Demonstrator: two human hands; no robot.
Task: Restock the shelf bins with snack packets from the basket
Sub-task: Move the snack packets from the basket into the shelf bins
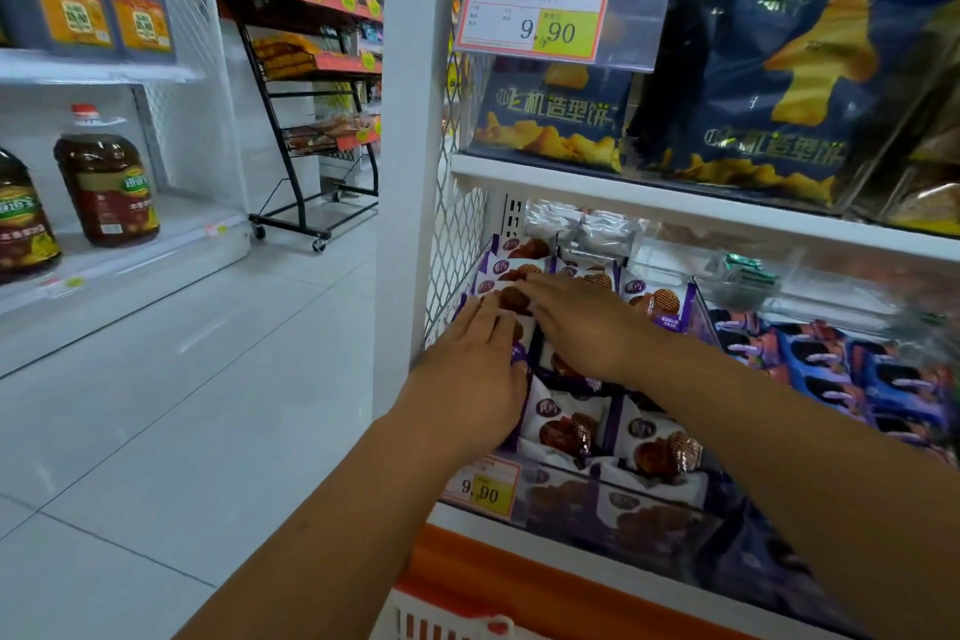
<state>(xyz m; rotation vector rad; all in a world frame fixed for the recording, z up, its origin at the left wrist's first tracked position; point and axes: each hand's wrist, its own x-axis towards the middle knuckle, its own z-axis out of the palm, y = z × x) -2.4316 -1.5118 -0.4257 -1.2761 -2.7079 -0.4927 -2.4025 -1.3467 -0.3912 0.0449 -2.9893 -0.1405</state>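
Note:
White-and-purple snack packets (569,424) with brown cookie pictures fill the leftmost shelf bin (571,499), which has a clear front wall. My left hand (475,369) lies flat on the packets at the bin's left side, fingers straight. My right hand (587,327) rests palm down on the packets just to the right, fingers stretched toward the back rows. Neither hand curls round a packet. The orange-and-white basket (457,598) shows at the bottom edge, below the shelf.
A white post (410,120) and wire mesh side (457,244) bound the bin on the left. Dark blue snack bags (779,83) fill the shelf above. A bin of blue-and-pink packets (857,374) sits to the right. Oil bottles (106,187) stand across the aisle.

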